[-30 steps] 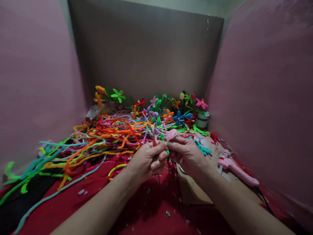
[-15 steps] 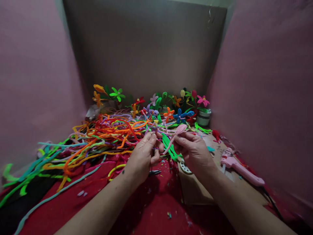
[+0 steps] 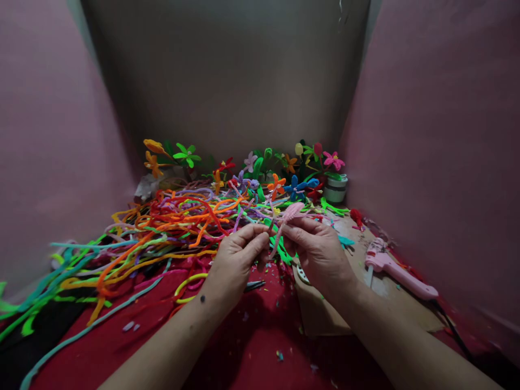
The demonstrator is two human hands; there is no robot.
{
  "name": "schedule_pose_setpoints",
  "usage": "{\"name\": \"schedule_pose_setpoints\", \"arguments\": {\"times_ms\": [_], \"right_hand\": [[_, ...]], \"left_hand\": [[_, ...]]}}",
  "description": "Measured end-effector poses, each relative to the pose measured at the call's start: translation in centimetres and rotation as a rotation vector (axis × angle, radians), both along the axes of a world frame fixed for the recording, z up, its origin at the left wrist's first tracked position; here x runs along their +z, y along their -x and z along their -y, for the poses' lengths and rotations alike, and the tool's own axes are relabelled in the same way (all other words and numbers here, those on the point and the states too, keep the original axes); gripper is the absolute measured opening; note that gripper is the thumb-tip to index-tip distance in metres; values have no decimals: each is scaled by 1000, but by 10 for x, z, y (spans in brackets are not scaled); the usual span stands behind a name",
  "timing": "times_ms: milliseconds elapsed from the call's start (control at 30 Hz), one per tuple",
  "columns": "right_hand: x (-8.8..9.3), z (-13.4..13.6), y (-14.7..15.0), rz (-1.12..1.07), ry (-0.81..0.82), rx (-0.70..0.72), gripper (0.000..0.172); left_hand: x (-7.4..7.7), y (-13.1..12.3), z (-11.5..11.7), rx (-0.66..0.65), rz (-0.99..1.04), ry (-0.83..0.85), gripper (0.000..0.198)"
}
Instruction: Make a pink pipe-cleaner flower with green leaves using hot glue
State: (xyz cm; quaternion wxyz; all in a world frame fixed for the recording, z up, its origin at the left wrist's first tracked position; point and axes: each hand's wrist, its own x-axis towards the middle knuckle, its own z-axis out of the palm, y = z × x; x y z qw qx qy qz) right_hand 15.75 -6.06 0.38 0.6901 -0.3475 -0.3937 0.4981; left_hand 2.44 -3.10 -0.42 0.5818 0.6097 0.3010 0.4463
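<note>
My right hand [image 3: 317, 252] pinches a pale pink pipe-cleaner piece [image 3: 289, 214] with a coiled oval head that sticks up above my fingers. My left hand [image 3: 238, 260] is closed in a pinch right beside it, fingertips almost touching the right hand's; a thin stem seems to run between them, but I cannot make it out clearly. Both hands hover over a red cloth [image 3: 252, 336]. A big tangle of coloured pipe cleaners [image 3: 162, 227] lies just beyond and to the left of my hands.
Finished pipe-cleaner flowers [image 3: 280, 173] stand along the back wall, some in a small white pot [image 3: 335, 189]. A pink glue gun [image 3: 396, 271] lies on a brown cardboard sheet [image 3: 325, 317] at the right. Scissors [image 3: 254, 284] lie under my left hand. Pink walls close both sides.
My hands parted slightly half a second ago and have come back together. The pink piece tilted and now stands up between my fingertips. The view has shifted a little.
</note>
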Motion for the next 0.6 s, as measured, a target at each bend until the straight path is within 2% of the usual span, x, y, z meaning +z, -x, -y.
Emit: {"name": "schedule_pose_setpoints", "arguments": {"times_ms": [267,600], "right_hand": [[-7,-2,1,-1,-8,19,3],[-8,0,4,-3,-11,-9,4]], "left_hand": [[0,1,2,19,-46,-5,17],[-1,0,3,29,-21,-20,16]]}}
